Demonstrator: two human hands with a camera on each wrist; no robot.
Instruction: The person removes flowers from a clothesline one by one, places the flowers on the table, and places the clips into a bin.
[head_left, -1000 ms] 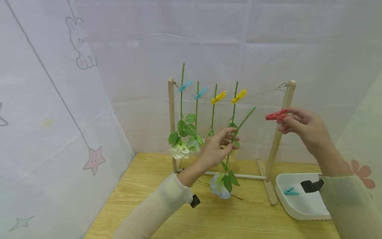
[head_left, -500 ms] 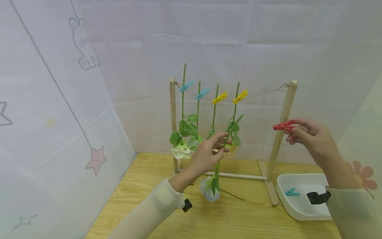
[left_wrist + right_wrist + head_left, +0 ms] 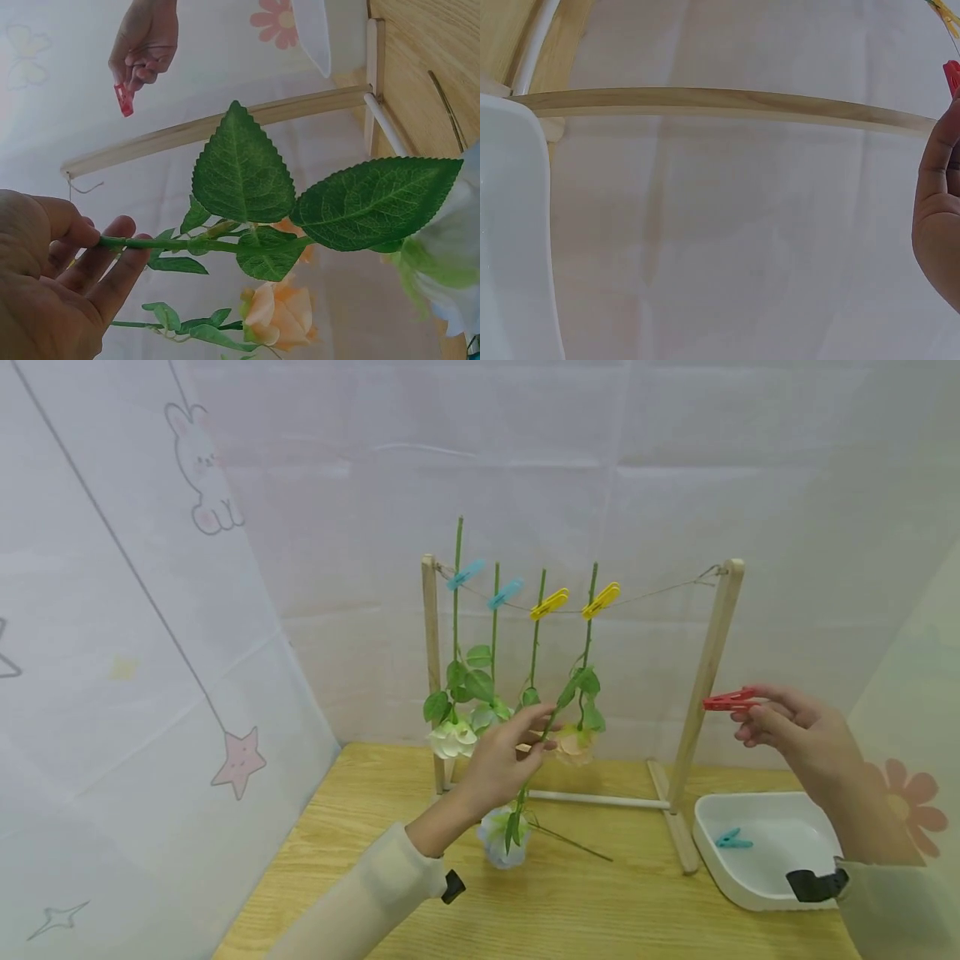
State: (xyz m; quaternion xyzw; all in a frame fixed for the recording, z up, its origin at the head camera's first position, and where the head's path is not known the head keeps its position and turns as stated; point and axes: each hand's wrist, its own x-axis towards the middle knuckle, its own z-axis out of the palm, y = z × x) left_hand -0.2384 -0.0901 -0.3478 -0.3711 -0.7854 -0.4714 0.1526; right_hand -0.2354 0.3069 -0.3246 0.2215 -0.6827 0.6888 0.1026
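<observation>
My left hand (image 3: 498,764) pinches the green stem of an artificial flower (image 3: 169,244), its pale blue-white bloom (image 3: 502,837) hanging down over the table. Two large leaves (image 3: 244,169) spread from that stem in the left wrist view. My right hand (image 3: 806,735), beside the rack's right post, holds a red clothespin (image 3: 729,701) between thumb and fingers. On the string (image 3: 660,596), two blue clothespins (image 3: 506,594) and two yellow clothespins (image 3: 550,603) hold upside-down flowers by their stems. One of these has a peach bloom (image 3: 575,747); a cream bloom (image 3: 453,740) hangs at the left.
The string runs between two wooden posts (image 3: 705,681) joined low down by a white bar (image 3: 600,799). At the right stands a white basin (image 3: 708,868) with a teal clothespin (image 3: 733,839) inside. A thin dark stem (image 3: 573,841) lies on the wooden table (image 3: 585,918).
My left hand has moved left and down with the flower, its stem tip dropping below the string. The right hand has lowered slightly and moved right, still holding the red clothespin.
</observation>
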